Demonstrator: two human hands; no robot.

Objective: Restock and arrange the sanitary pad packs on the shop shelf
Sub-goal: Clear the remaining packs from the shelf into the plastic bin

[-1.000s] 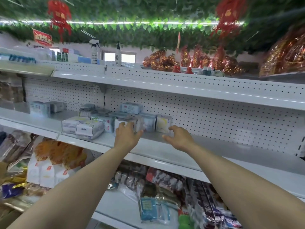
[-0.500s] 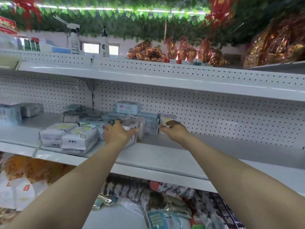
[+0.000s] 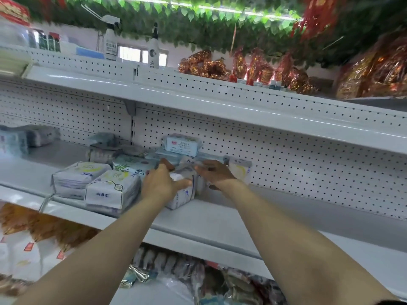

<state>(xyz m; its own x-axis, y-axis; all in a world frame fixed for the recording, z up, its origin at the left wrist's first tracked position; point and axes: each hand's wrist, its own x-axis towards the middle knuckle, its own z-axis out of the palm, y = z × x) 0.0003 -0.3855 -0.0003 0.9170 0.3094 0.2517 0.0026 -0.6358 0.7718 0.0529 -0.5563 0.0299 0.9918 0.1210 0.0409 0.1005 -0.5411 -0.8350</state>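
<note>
The likeliest mishap here is a knock-on topple. The packs in the middle of the shelf (image 3: 220,219) stand close together, and the top pack (image 3: 181,145) lies flat across the ones behind. A tug or shove on the row beneath could tip it forward or slide it off. The wrappers look soft and slick, so a pack squeezed at one corner could buckle or slip out and drop toward the shelf's front lip. Pushing leftward could also crowd the ABC pack (image 3: 110,190), which lies flat near the front edge. The left hand (image 3: 158,186) grips the front pack (image 3: 184,195). Its thumb lies across the near face and its fingers hook over the top, so this pack sits directly under and just right of the palm, resting on the shelf. The right hand (image 3: 217,173) lies over the tops of the upright packs just beside it, fingers reaching left toward the other hand. Motion blur hides whether those fingers curl round anything, so I cannot tell whether it holds a pack. The yellow-marked pack (image 3: 240,170) stands just behind and right of that hand, against the pegboard back (image 3: 308,172).
</note>
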